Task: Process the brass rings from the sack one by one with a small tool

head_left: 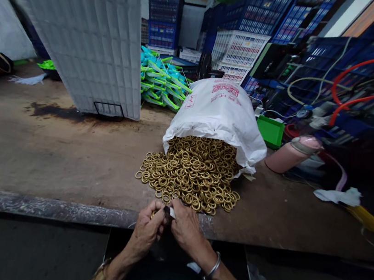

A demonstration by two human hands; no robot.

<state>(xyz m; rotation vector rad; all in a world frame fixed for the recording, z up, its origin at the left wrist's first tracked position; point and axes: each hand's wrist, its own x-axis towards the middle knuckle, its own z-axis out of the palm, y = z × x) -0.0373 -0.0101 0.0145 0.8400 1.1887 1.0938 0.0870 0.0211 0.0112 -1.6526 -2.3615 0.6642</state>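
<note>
My left hand (147, 229) is closed at the table's front edge, its fingertips pinched around a small dark piece (167, 210). A bit of gold colour, like the edge of a ring, shows between its fingers. Close beside it, my right hand (186, 225) is also closed, with a small white piece (172, 212) at its fingertips. The fingers hide most of what both hands hold. Just beyond them lies a heap of brass-coloured rings (194, 171), spilling from the mouth of a white sack (217, 109) with red print that lies on its side.
A tall pale ribbed panel (106, 40) stands on the wooden table (49, 153) at left. Behind are a pile of green and blue plastic pieces (163, 81) and stacked crates (239, 50). At right are a green tray (269, 131), a pink bottle (291, 154) and orange hoses (336, 89).
</note>
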